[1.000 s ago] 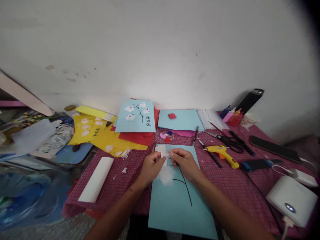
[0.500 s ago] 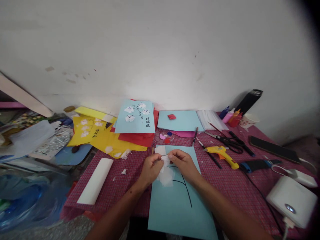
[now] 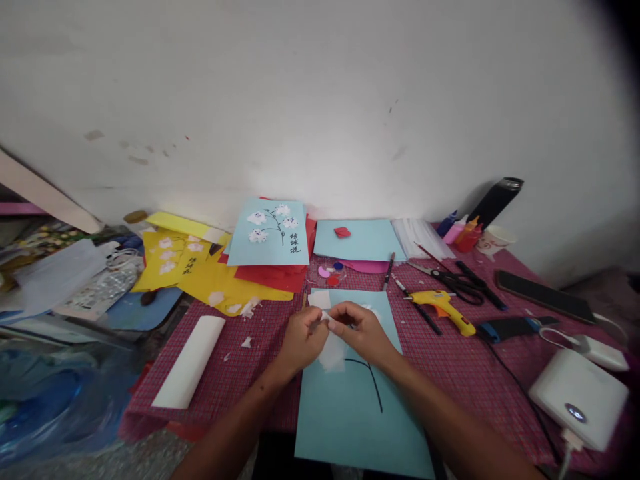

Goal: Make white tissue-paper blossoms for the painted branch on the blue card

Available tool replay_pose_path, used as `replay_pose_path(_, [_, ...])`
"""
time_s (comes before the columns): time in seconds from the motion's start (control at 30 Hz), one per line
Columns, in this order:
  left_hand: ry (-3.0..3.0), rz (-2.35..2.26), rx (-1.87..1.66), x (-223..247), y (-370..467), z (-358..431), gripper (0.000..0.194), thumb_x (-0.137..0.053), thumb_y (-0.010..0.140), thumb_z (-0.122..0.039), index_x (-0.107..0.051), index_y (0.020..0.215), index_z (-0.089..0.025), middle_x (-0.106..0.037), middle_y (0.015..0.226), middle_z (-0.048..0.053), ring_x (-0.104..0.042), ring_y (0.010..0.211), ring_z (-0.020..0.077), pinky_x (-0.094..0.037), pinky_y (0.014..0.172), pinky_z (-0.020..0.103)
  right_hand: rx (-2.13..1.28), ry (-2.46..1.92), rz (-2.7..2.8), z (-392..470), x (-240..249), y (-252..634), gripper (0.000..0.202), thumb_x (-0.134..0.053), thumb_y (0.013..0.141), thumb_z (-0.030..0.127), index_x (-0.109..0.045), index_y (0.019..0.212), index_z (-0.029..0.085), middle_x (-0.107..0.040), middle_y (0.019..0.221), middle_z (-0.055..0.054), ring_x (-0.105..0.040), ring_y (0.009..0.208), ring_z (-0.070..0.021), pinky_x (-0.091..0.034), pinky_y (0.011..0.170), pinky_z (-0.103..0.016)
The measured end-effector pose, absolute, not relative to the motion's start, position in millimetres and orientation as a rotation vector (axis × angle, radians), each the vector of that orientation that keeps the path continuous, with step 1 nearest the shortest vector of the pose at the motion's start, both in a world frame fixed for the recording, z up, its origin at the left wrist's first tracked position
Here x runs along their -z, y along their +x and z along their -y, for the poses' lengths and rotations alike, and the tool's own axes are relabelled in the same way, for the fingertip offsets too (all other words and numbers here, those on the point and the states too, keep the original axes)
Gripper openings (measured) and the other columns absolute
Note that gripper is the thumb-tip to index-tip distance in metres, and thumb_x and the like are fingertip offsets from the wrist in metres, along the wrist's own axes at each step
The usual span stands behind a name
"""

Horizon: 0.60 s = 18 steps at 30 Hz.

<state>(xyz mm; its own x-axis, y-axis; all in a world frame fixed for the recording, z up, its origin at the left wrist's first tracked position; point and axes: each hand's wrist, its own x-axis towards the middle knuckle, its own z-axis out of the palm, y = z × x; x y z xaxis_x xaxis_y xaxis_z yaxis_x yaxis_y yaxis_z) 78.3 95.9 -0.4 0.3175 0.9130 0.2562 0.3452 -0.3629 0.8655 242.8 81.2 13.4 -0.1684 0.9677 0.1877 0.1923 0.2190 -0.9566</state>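
Observation:
My left hand and my right hand meet above a light blue sheet. Both sets of fingertips are pinched on a small crumpled piece of white tissue paper, mostly hidden by the fingers. Under the hands, thin white tissue paper lies on the sheet, with a pale paper strip near its top left corner. A dark curved stem line is drawn on the sheet; my right hand covers its upper part. A bit of white shows just beyond that hand.
On the left lie a white paper roll and yellow paper. A blue flower picture rests at the back. To the right are a yellow glue gun, scissors, a black flask and a white power bank.
My hands have drawn closer together and the tissue between them shows less, more bunched up. My right hand has turned, revealing a bit of white behind it. The view has shifted slightly.

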Motion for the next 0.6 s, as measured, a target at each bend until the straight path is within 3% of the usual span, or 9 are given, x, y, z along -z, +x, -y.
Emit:
replay_pose_path(0.27, [2.032,-1.138,-1.005,-5.6,81.0,-94.5,0.026,-0.047,0.084,-0.021,-0.036,0.060,-0.019,-0.044,0.064,-0.002,-0.042,0.063,0.0125,-0.030,0.061,0.025,-1.064,-1.221,1.442,-88.6,-7.1,246.3,0.019,-0.060,0.082,0.033,-0.062,0.072,0.016,-0.051,0.062,0.002,-0.045,0.058,-0.0116,-0.036,0.054,-0.024])
replay_pose_path(0.6, [1.791,-1.106,-0.986,-7.3,80.1,-94.3,0.025,-0.048,0.086,-0.029,-0.049,0.064,-0.018,-0.047,0.066,-0.001,-0.044,0.064,0.0133,-0.031,0.060,0.024,-1.127,-1.240,1.316,-88.1,-6.9,246.1,0.025,-0.059,0.082,0.040,-0.064,0.075,0.016,-0.054,0.062,0.001,-0.046,0.057,-0.0124,-0.037,0.054,-0.024])
